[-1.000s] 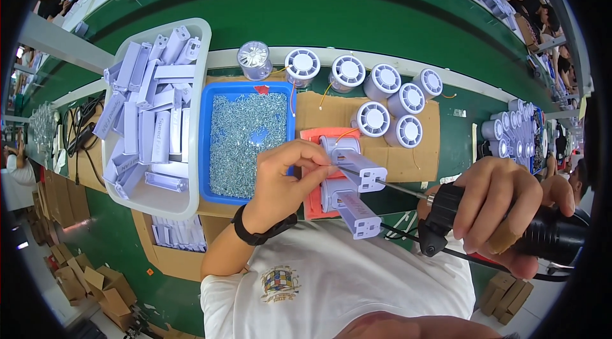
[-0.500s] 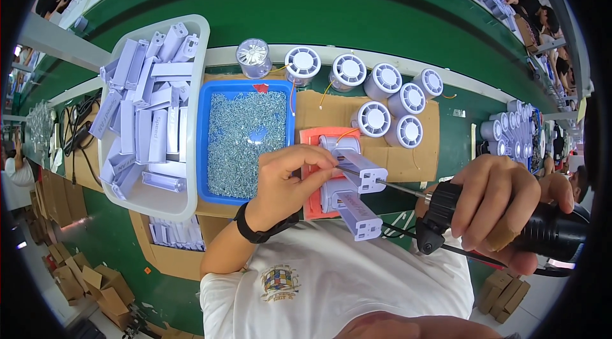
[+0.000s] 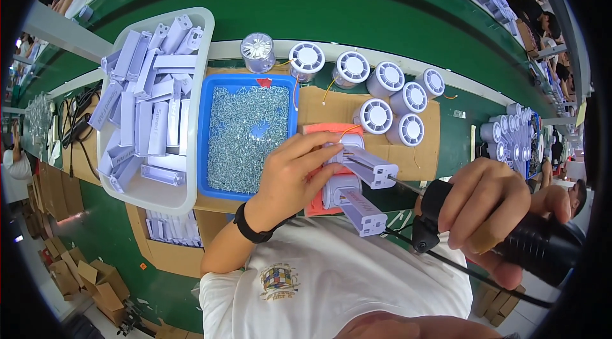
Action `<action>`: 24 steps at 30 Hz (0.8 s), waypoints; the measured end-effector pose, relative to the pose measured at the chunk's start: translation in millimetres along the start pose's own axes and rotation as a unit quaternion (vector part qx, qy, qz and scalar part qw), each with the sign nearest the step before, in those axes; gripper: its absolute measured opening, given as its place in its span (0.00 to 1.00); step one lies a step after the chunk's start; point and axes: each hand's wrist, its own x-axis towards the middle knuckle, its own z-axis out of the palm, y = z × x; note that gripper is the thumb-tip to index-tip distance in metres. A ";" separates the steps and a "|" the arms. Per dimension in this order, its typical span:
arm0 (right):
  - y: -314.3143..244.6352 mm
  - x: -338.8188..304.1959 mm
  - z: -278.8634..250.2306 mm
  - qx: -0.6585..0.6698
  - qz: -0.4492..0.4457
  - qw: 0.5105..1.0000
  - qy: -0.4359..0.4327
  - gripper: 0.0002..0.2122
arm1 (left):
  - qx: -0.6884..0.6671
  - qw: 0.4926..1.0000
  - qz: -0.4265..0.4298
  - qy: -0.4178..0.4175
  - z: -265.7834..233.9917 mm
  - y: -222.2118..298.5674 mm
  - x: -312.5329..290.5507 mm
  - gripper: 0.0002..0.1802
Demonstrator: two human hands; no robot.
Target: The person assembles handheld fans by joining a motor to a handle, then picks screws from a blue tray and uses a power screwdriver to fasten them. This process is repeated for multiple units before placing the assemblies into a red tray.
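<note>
Green bench (image 3: 460, 141) holds blue tray (image 3: 203, 141) of screws (image 3: 242, 154).

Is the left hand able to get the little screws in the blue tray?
Probably yes: the left hand is near the blue tray and most screws lie uncovered, though it's busy at a lavender handle.

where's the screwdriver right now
In the head view, the screwdriver is at right, in the right hand, its shaft pointing left at the upper pale handle.

White short-sleeved shirt (image 3: 376, 275) with a checkered crest (image 3: 278, 280); black band (image 3: 250, 227) around the left wrist (image 3: 262, 214); tan strip (image 3: 487, 241) on a right finger (image 3: 499, 221).
</note>
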 end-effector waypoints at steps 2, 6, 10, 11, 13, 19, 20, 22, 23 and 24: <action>2.5 1.4 2.8 -0.014 -0.002 1.000 -0.002 0.37 | 0.001 1.000 -0.002 -0.001 -0.1 -0.3 -0.7 0.17; 3.2 1.0 5.0 -0.010 0.041 0.999 0.009 0.36 | 0.001 1.000 -0.002 -0.001 0.1 -1.3 -1.6 0.18; 7.3 -0.5 5.7 -0.007 0.031 0.999 0.015 0.36 | -0.003 1.000 0.002 0.008 0.8 -1.8 -1.9 0.18; 7.2 -0.4 5.7 -0.007 0.031 0.999 0.014 0.36 | -0.003 1.000 0.002 0.008 0.8 -1.6 -1.8 0.18; 6.6 -0.5 5.4 -0.002 0.035 0.999 0.013 0.36 | -0.004 1.000 0.003 0.008 0.5 -1.4 -1.8 0.18; 8.2 0.7 5.5 0.003 0.036 0.999 0.011 0.36 | -0.017 1.000 -0.006 0.007 1.0 -2.5 -1.6 0.18; 7.7 1.2 5.0 0.003 0.040 0.999 0.006 0.36 | -0.018 1.000 -0.002 0.010 1.2 -2.6 -1.7 0.18; 7.5 1.7 4.0 0.003 0.047 0.999 -0.001 0.36 | -0.019 1.000 -0.005 0.009 0.7 -1.6 -1.3 0.18; 7.9 1.8 4.0 0.004 0.047 0.999 -0.002 0.36 | -0.019 1.000 -0.008 0.008 0.2 -0.9 -1.1 0.18; 8.4 1.9 4.3 0.008 0.048 0.999 -0.004 0.36 | -0.020 1.000 -0.011 0.007 0.0 -0.6 -1.1 0.18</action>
